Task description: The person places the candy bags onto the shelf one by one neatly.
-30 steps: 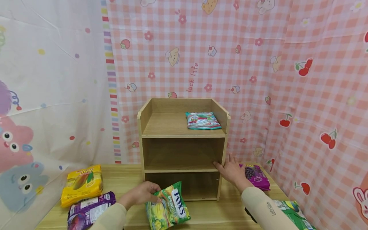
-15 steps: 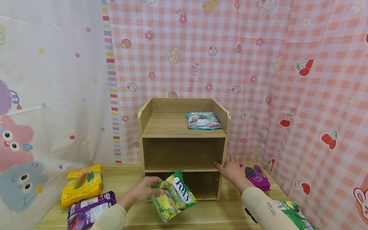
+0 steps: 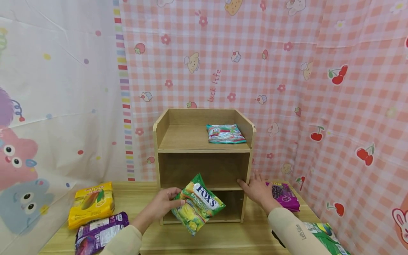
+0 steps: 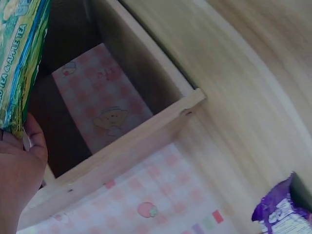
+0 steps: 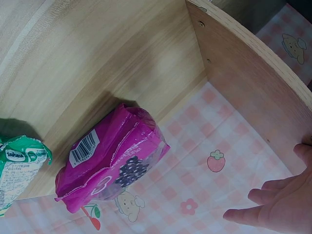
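Note:
My left hand (image 3: 162, 204) pinches a green and yellow FOX'S candy bag (image 3: 197, 205) by its left edge, thumb in front. The bag hangs tilted before the lower part of a wooden shelf unit (image 3: 204, 150). In the left wrist view the same candy bag (image 4: 19, 58) shows at the upper left. With fingers spread, my right hand (image 3: 259, 189) rests against the shelf unit's right side, its thumb at the front edge. A teal candy bag (image 3: 225, 134) lies on the top shelf, at the right.
On the table (image 3: 143, 244) at left lie a yellow bag (image 3: 92, 203) and a purple bag (image 3: 101, 232). A magenta bag (image 3: 285, 196) with a dark berry picture stands right of the unit, and a green bag (image 3: 326, 236) lies nearer. Patterned cloth (image 3: 207, 53) hangs behind.
My left hand has raised the FOX'S candy bag and moved it slightly right, from near the table to the front of the lower shelves. The right hand stays in place.

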### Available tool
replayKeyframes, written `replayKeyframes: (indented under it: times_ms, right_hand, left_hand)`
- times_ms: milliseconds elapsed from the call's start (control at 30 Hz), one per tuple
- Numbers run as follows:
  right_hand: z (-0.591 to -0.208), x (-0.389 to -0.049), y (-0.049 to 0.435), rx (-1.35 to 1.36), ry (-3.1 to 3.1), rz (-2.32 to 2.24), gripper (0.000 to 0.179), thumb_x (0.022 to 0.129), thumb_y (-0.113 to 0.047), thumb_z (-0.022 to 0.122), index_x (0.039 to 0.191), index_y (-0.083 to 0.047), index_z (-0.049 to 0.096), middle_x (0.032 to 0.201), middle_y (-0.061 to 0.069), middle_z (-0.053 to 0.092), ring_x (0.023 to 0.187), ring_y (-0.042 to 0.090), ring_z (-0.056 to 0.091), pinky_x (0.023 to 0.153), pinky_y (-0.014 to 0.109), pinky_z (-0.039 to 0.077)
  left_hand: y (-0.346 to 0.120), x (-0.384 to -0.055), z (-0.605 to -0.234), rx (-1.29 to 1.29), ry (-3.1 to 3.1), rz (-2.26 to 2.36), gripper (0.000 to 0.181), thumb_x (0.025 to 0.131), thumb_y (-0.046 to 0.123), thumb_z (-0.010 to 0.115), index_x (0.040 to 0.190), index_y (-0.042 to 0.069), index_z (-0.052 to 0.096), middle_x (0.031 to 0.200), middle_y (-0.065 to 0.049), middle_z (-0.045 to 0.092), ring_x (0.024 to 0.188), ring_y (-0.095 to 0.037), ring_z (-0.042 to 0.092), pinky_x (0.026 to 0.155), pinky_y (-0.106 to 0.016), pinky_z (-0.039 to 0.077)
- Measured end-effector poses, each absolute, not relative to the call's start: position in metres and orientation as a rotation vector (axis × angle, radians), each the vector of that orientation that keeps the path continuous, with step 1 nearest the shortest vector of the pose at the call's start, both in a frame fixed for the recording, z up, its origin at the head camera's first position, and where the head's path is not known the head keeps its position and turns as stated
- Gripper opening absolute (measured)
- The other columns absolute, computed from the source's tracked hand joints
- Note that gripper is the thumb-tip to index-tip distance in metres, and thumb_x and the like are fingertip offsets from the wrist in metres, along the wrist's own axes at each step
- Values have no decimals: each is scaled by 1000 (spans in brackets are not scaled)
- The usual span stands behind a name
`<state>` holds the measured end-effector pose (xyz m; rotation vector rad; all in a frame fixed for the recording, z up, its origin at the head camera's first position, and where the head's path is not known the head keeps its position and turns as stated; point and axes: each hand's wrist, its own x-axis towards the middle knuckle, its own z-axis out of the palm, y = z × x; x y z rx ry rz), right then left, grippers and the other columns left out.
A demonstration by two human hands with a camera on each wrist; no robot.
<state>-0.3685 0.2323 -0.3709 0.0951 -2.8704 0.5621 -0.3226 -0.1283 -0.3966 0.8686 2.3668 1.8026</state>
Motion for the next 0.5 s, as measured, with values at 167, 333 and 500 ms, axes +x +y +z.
replayKeyframes:
  times_ms: [167, 333, 500]
  right_hand:
    - [-371, -368, 233, 98, -2871, 561, 91, 99, -60, 40, 152, 11, 18, 159, 31, 10, 146, 49, 7, 105, 77, 2]
    - [-371, -368, 233, 97, -2874, 559, 91, 99, -61, 39, 151, 12, 22, 159, 31, 10, 146, 49, 7, 105, 77, 2]
    - [-371, -368, 232, 95, -2875, 553, 90, 99, -60, 39, 151, 12, 22, 159, 31, 11, 146, 49, 7, 105, 77, 2]
  left_hand:
    - [-125, -321, -385, 862, 2353, 1904, 28, 95, 9, 66, 112, -12, 60, 95, -13, 72, 79, -15, 68, 71, -27, 55]
    - [-122, -321, -374, 802, 2371, 1989, 29, 95, 9, 66, 115, -12, 59, 96, -14, 72, 79, -14, 68, 72, -27, 55]
    - [-121, -321, -363, 756, 2382, 2098, 30, 95, 7, 66, 116, -13, 58, 96, -14, 72, 77, -12, 68, 70, -26, 55]
